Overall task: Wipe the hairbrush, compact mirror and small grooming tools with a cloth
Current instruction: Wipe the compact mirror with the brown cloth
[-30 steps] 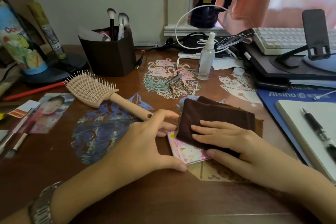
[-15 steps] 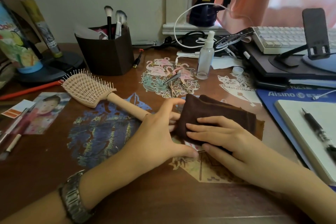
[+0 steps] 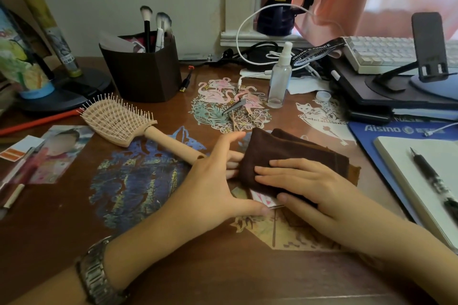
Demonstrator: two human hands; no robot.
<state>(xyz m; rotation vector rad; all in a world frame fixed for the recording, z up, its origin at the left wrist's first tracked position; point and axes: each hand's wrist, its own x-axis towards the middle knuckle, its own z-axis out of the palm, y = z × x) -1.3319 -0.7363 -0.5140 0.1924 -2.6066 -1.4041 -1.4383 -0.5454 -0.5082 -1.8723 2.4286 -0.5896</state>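
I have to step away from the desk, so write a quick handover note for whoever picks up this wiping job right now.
Left hand: fingers spread, steadying the compact mirror at its edge.
Right hand: flat on the folded brown cloth, pressing it onto the mirror, of which only a pink corner shows.
Hairbrush: on the desk to the left, untouched now.
Small grooming tools: on the flamingo decal behind the cloth.
Done: nothing I can confirm; mirror wipe is under way.
Left: finish the mirror, then the tools, and the hairbrush unless it is already wiped.
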